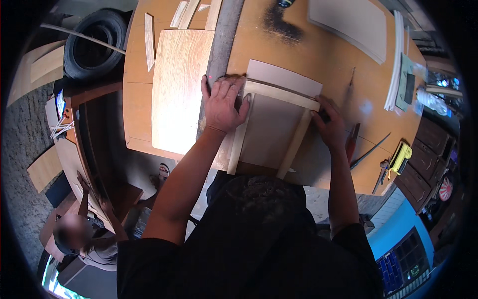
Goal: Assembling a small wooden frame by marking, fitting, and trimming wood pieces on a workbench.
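A frame of pale wooden strips lies on the table over a thin brownish panel (273, 124). The panel's far end extends past the frame's cross rail (281, 95). At the left corner, my left hand (222, 105) grips the frame, its thumb along the left strip (240, 137) and its fingers reaching over a long grey bar (225, 45). My right hand (331, 123) pinches the opposite corner, where the rail meets the right strip (296, 142). Beside my left forearm lies a smooth wood-grain board (181, 84).
Flat sheets (351, 25) and a dark powder patch (283, 25) lie at the table's far side. A yellow tool (401, 158), pliers (382, 174) and a thin dark blade (371, 150) are near the right edge. A person (82, 234) works by a brown cabinet at left, below a tyre (72, 55).
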The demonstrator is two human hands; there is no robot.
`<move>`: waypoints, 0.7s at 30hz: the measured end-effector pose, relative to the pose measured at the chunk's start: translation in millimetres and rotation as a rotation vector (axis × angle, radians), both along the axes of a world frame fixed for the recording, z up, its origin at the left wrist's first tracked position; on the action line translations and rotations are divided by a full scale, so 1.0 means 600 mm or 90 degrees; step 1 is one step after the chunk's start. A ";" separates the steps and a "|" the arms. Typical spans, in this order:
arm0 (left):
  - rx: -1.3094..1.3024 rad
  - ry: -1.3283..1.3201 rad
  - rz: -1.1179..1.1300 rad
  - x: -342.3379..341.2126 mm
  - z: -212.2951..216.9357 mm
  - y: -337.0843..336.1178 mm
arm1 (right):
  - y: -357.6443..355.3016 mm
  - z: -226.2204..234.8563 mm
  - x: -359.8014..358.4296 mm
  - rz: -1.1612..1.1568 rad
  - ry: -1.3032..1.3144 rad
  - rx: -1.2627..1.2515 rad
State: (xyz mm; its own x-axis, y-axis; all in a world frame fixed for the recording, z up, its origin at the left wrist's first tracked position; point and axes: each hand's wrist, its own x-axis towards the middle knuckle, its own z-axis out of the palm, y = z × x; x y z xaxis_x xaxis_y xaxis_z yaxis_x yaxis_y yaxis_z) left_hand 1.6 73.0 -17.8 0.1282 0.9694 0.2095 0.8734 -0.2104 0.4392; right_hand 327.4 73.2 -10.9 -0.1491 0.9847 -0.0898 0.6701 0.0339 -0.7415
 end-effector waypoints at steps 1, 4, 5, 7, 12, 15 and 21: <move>-0.007 0.005 0.007 0.001 0.003 0.000 | 0.000 0.005 -0.005 -0.024 0.013 -0.052; 0.007 0.023 -0.003 0.000 0.000 -0.003 | -0.006 0.006 -0.019 -0.067 0.009 -0.086; 0.017 0.030 -0.011 0.001 -0.001 -0.001 | -0.011 0.003 -0.024 -0.082 -0.007 -0.083; 0.027 0.037 -0.010 0.001 -0.003 -0.003 | -0.023 0.002 -0.050 -0.116 -0.054 -0.042; 0.021 0.069 0.006 -0.002 -0.010 -0.008 | -0.060 -0.038 -0.080 -0.212 -0.060 0.028; 0.036 0.074 0.004 -0.001 -0.013 -0.005 | -0.072 -0.060 -0.074 -0.214 -0.083 0.036; 0.018 0.101 0.005 0.003 -0.009 -0.001 | -0.060 -0.067 -0.067 -0.178 -0.091 0.059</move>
State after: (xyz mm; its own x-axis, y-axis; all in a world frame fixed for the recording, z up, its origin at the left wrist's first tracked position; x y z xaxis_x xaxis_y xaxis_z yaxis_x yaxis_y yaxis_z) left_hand 3.1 72.6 -23.4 0.1542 0.9644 0.2147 0.9331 -0.2136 0.2893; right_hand 287.1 37.5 -51.4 0.1355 0.9908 0.0022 0.7598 -0.1025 -0.6421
